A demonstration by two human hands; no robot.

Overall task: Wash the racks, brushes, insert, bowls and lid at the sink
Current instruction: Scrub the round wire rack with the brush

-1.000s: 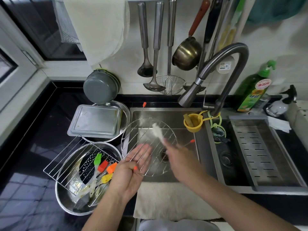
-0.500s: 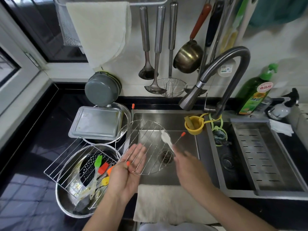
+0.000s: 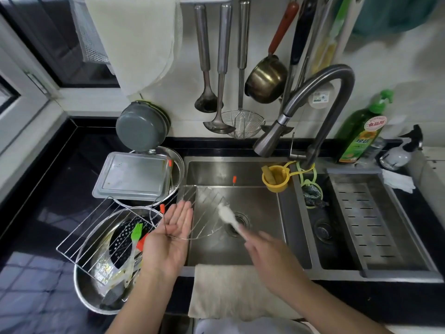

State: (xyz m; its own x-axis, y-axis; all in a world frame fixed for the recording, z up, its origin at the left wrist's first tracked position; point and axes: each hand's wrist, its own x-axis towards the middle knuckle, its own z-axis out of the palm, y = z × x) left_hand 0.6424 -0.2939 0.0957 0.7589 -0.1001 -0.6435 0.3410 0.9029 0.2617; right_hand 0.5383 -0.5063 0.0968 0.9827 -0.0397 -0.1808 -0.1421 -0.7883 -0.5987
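Over the left sink basin (image 3: pixel 216 169) a round wire rack (image 3: pixel 207 201) with orange-tipped legs stands tilted. My left hand (image 3: pixel 168 247) holds its near rim, fingers straight behind the wires and thumb over the rim. My right hand (image 3: pixel 267 251), blurred, grips a white brush (image 3: pixel 226 214) whose head touches the rack. On the counter to the left, a steel bowl (image 3: pixel 81 292) holds a perforated insert (image 3: pixel 120 239), a green silicone brush (image 3: pixel 136 231) and other brushes, with a rectangular wire rack (image 3: pixel 96 230) lying across it. A grey lid (image 3: pixel 134 175) rests on a second bowl (image 3: pixel 178 162).
The faucet (image 3: pixel 313 97) arches over the basin and no water shows. A yellow cup (image 3: pixel 275 180) hangs at the divider, and a slotted drain tray (image 3: pixel 370 220) fills the right basin. A green soap bottle (image 3: pixel 361 131) stands behind. A towel (image 3: pixel 221 290) drapes over the front edge.
My right hand has drawn the brush down the rack toward the drain. The rack has tipped flatter and my left hand has turned more palm-up.
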